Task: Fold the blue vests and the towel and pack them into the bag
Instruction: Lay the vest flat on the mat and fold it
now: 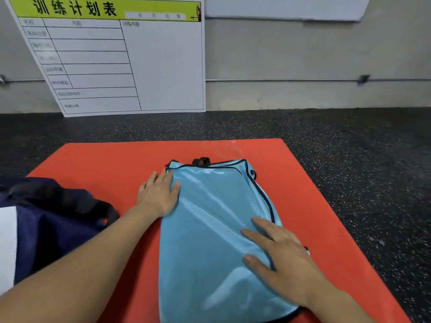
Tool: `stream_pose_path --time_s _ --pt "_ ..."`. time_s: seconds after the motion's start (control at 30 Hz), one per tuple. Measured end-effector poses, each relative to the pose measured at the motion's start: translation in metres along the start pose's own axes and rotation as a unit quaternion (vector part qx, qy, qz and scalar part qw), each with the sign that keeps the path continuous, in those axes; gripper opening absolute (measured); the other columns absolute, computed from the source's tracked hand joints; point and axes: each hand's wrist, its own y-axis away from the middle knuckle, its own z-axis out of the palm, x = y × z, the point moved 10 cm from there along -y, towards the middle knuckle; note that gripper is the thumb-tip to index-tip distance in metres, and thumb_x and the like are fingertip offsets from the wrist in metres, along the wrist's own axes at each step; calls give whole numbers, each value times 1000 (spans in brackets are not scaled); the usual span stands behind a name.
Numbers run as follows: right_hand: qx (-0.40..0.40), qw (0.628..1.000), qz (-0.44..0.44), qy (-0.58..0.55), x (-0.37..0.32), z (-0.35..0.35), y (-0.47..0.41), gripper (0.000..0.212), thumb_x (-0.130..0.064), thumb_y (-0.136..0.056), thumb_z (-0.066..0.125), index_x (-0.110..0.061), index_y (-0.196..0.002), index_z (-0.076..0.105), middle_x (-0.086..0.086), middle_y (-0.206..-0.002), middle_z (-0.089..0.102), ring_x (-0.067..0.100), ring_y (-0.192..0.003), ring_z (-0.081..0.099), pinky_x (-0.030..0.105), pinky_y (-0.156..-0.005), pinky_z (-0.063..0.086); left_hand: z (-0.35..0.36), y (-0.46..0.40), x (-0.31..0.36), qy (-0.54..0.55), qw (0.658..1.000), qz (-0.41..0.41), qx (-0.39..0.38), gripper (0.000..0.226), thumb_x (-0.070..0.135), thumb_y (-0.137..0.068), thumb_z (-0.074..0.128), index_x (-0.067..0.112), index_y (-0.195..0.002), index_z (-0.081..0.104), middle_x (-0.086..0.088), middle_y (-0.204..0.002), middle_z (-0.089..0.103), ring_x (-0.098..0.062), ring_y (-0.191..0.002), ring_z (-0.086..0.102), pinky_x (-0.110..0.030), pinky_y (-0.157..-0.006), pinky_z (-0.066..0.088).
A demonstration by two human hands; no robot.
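A light blue vest [210,229] with dark trim lies folded lengthwise on the red mat [303,183]. My left hand [158,194] rests flat on the vest's upper left edge, fingers spread, partly on the mat. My right hand [279,255] presses flat on the vest's right side near the trim. Neither hand grips the cloth. At the left edge sits a dark navy bag [53,220] with black straps, and something white [7,248] shows at its near side. Whether that is the towel I cannot tell.
The mat lies on a dark speckled floor [373,159]. A white planning board [130,61] with a yellow-green header leans against the grey wall behind the mat. Bare mat shows to the right and far side of the vest.
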Motion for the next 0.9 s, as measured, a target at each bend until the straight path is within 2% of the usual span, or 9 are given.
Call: stream_pose_path --time_s 0.1,0.23,0.33,0.4,0.57,0.63,0.7,0.8,0.9 --pt "5 1000 1 19 -5 0 -4 67 -77 -92 30 -50 -153 34 -18 -166 21 4 -154 14 26 -124 8 5 -15 18 0 1000 10 8 64 54 -105 17 27 -163 6 0 -171 -4 -23 -157 -8 -48 -126 1" --pt "96 995 -2 40 -13 -12 -7 54 -57 -101 42 -34 -149 50 -4 -158 43 17 -148 37 36 -121 26 17 15 59 -25 997 61 39 66 53 -106 14 23 -163 3 -5 -170 -12 -23 -155 -15 -46 -125 -9" --pt "79 993 -62 59 -45 4 -8 53 -50 -103 42 -30 -152 45 -2 -161 39 17 -151 33 41 -121 21 25 61 74 -31 991 111 66 77 59 -98 1 18 -163 9 -4 -170 -5 -20 -156 -10 -42 -126 -7" --pt "58 991 -75 95 -49 21 -4 54 -50 -103 39 -29 -153 43 -2 -162 38 18 -150 34 41 -119 17 37 90 69 -25 991 122 46 92 63 -86 -11 15 -162 9 -2 -170 -2 -17 -156 -9 -38 -125 -7" --pt "37 986 149 69 33 17 8 75 -55 -95 -2 -31 -161 25 -2 -170 15 18 -158 9 40 -126 4 49 138 29 -29 996 90 5 102 67 -76 -17 15 -162 0 1 -170 -7 -12 -155 -12 -30 -121 -13" --pt "45 973 210 87 46 3 18 65 -46 -103 1 -27 -163 17 1 -171 8 20 -158 -1 42 -127 0 44 157 23 -28 995 99 -4 104 69 -74 -17 16 -162 0 1 -170 -8 -12 -155 -13 -29 -121 -14" --pt "71 981 151 100 15 -6 22 62 -41 -105 7 -22 -162 21 6 -171 11 23 -158 1 42 -125 -6 39 186 31 -21 988 156 -7 104 76 -77 -21 20 -162 -2 5 -167 -13 -10 -154 -17 -27 -122 -16" --pt "5 998 -9 59 -58 18 32 69 -57 -104 1 -27 -163 18 -3 -171 1 17 -158 -5 39 -124 -11 44 235 44 -6 967 250 -46 101 78 -75 -30 26 -159 -6 13 -162 -19 -3 -151 -20 -25 -120 -18" --pt "-53 998 -17 30 -73 35 51 84 -69 -88 -10 -36 -163 10 -15 -165 -12 9 -156 -14 40 -127 -8 47 260 34 -3 962 269 -52 97 76 -79 -27 28 -160 -3 14 -165 -14 5 -149 -20 -25 -122 -15"
